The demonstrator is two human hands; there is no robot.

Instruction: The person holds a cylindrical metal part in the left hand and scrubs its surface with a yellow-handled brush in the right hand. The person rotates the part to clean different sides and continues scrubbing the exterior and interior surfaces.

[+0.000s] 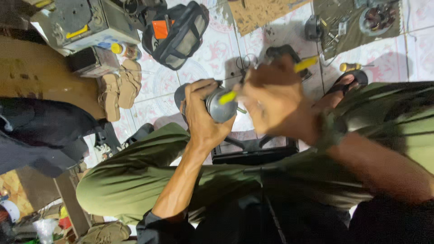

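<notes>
My left hand (201, 115) grips a round grey metal motor part (221, 105), held above my knees. My right hand (271, 101) is blurred and closed around a tool with a yellow handle (305, 63); a yellow bit of it (227, 97) shows against the grey part. Both hands meet over the part. My olive-green trousers (135, 174) fill the lower frame.
A black plastic stool (253, 151) stands under my hands on the patterned tile floor (212, 52). A black bag (178, 34), beige sandals (120, 88), a grey machine (86, 22), a brown mat (262, 13) and a cloth with small parts (357, 22) lie around.
</notes>
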